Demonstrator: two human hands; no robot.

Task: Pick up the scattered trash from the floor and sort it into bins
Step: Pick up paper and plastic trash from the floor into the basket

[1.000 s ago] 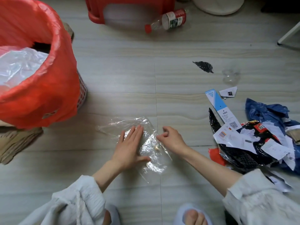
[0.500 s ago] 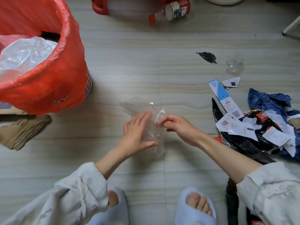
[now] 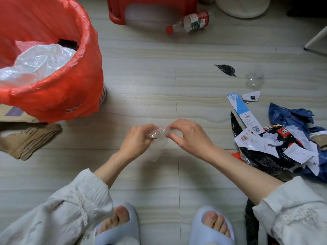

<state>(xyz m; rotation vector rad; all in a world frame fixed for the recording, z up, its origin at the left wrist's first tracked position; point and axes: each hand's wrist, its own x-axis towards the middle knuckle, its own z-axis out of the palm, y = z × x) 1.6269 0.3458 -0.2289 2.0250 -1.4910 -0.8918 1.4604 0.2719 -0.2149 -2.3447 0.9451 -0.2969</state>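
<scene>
Centre frame: left hand (image 3: 136, 140) and right hand (image 3: 190, 137) fingers clamped on clear plastic film (image 3: 158, 134). Compact it tight, then drop into red-lined bin (image 3: 58, 96), upper left.

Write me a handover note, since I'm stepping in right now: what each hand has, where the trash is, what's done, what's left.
Left hand and right hand both grip the same crumpled clear plastic wrapper, bunched between them above the floor.
Red-lined round bin stands at the left and already holds clear plastic film.
Left on the floor: clear plastic bottle with red cap at the top, small black scrap, small clear plastic piece, blue-and-white paper tag, and the mixed pile of blue bag, black wrappers and receipts at the right.
Next, probably: drop the wrapper into the bin, then clear the rest.
</scene>
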